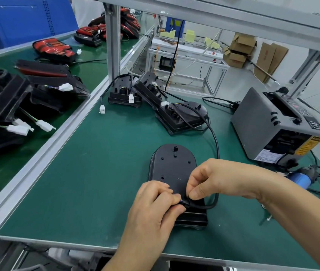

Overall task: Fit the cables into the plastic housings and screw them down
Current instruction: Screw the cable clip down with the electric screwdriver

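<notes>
— On the green tabletop (96, 182), what takes up the most room?

— Off its left edge runs a conveyor belt (88, 71), loaded with black and red lamp units trailing white plugs. On the tabletop itself the biggest thing is a grey machine (262, 124) at the right, with a yellow warning label on its near face.

— And the piece being worked on?

— A black plastic housing (172, 165) lies flat near the front edge, rounded end pointing away, with a small post standing up near that end. 3 more housings (182, 118) sit at the back, by the foot of the aluminium post.

— Where are the hands?

— Close together over the near end of the housing. The left hand (153, 208) has its fingers curled in and pinches the tip of the black cable (214, 141), where thin coloured wires poke out. The right hand (219, 178) grips the same cable just beside it, between thumb and forefinger.

— Where does the cable run?

— From the right hand it bends round to the right, climbs along the housing's right side and reaches the nearest of the back housings.

— Anything smaller?

— A blue-bodied tool (300, 178) lies at the right, near the grey machine, and a white connector (102, 109) rests at the tabletop's back left edge. I cannot tell whether the cable tip is seated in the housing.
</notes>
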Tool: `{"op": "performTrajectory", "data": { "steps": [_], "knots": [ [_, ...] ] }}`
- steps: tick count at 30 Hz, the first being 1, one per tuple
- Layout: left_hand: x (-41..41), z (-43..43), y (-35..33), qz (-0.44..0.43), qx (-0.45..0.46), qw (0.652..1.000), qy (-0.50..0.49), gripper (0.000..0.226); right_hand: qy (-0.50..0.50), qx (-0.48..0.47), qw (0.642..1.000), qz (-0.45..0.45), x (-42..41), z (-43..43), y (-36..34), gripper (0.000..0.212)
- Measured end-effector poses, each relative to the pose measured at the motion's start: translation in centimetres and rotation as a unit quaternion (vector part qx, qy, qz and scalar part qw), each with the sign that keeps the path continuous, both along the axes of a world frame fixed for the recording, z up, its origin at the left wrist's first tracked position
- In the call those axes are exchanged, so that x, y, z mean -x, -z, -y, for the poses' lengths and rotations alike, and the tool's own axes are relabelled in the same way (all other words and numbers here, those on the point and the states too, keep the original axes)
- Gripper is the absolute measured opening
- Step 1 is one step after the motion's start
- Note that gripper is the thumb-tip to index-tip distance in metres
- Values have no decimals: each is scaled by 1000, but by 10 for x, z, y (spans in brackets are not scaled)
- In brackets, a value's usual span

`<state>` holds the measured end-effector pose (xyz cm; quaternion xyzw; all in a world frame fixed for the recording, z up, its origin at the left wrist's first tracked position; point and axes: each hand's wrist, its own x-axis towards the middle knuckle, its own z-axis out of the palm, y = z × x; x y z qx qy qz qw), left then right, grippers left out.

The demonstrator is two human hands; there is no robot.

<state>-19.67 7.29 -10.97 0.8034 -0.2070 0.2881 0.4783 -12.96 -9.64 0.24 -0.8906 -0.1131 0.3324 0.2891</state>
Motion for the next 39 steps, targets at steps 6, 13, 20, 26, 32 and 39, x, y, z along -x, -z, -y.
{"op": "performTrajectory", "data": {
  "steps": [6, 13, 20, 26, 32, 39],
  "knots": [
    [-1, 0, 1, 0, -5, 1000, -1, 8, 18, -24, 1000, 9, 4, 4, 4, 5],
    [-2, 0, 1, 7, 2, 1000, -2, 8, -34, 43, 998, -9, -5, -7, -7, 5],
    [-3, -1, 1, 8, -3, 1000, 5, 8, -81, 103, 990, -46, -19, -19, -15, 6],
    [-3, -1, -1, 1, -4, 1000, 3, 9, -72, 118, 988, -68, -22, -20, -11, 11],
    [-4, -2, -11, -13, -56, 997, 51, 13, -64, 105, 987, -101, -26, -19, -10, 14],
    [-6, 3, -10, 39, -100, 994, 16, 13, -75, 100, 985, -121, -33, -18, -7, 14]
  ]
}}
